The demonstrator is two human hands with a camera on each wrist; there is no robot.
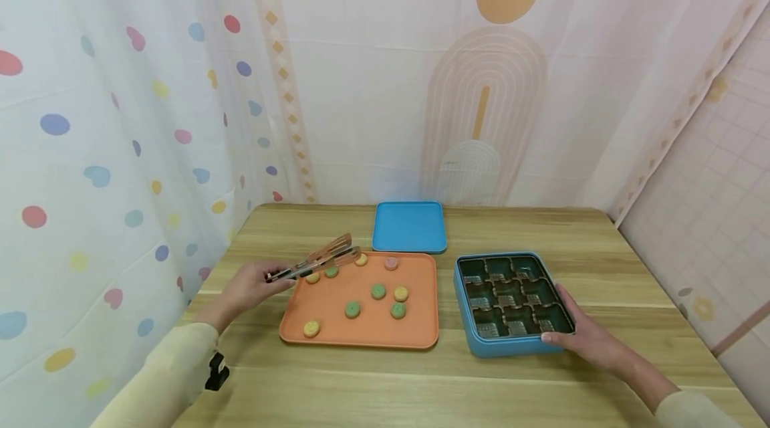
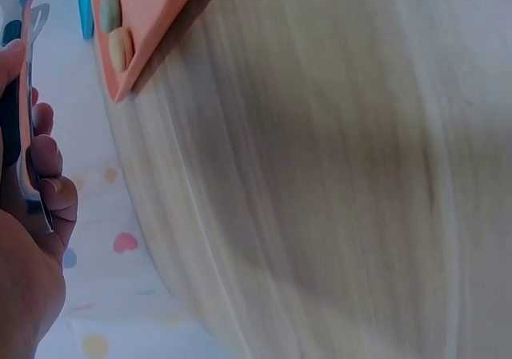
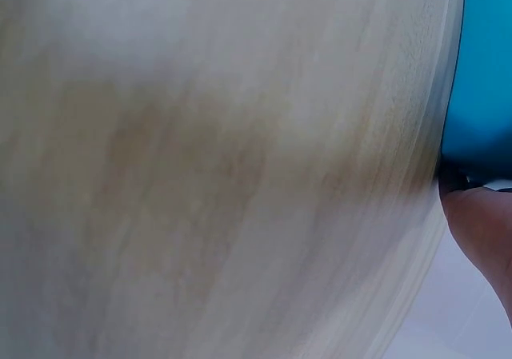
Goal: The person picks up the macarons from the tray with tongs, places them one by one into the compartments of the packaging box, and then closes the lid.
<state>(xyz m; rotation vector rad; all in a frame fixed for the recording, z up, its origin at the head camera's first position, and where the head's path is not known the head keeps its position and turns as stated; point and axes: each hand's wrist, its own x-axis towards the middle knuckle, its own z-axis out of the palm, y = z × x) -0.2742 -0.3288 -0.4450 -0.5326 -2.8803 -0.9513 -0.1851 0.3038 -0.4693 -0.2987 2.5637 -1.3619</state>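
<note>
In the head view my left hand (image 1: 255,287) grips a pair of tongs (image 1: 319,259) by the handle end. The slotted tips reach over the back left of an orange tray (image 1: 361,338) and stand apart with nothing seen between them. Several small round cookies lie on that tray, among them a yellow cookie (image 1: 311,328), a green cookie (image 1: 352,309) and a pink cookie (image 1: 391,263). My right hand (image 1: 592,341) holds the front right corner of a blue box (image 1: 508,348), thumb on the front rim. A dark divided insert (image 1: 508,294) with several square compartments sits inside it.
Behind the orange tray lies a flat blue lid or tray (image 1: 409,226). Everything stands on a wooden table (image 1: 373,388). Patterned curtains (image 1: 361,80) hang along the back and sides. A black strap piece (image 1: 216,372) is at the left sleeve.
</note>
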